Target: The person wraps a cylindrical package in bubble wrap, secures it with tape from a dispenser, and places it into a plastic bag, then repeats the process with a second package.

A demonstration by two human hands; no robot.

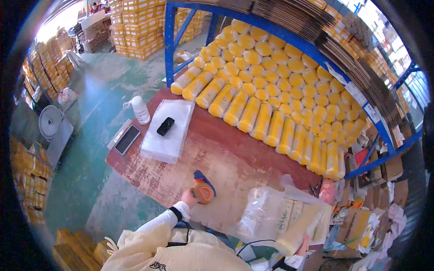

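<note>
My left hand (190,197) grips a tape dispenser (204,190) at its tape roll, over the worn front part of the table. The dispenser has a blue body and an orange hub. On the right, my right hand (304,244) has its fingers against the side of a pale plastic-wrapped roll (298,230) near the table's front edge. Part of this hand is hidden behind the roll. Under and beside the roll lie clear plastic bags (259,206) and a packet with handwriting (288,211).
The red-brown tabletop (217,135) carries a bubble-wrap stack (169,145) with a black object (165,126) on it, a phone (127,140) and a white bottle (140,110). Yellow wrapped rolls (251,115) fill the back under a blue rack (288,32). Cardboard scraps (352,227) crowd the right.
</note>
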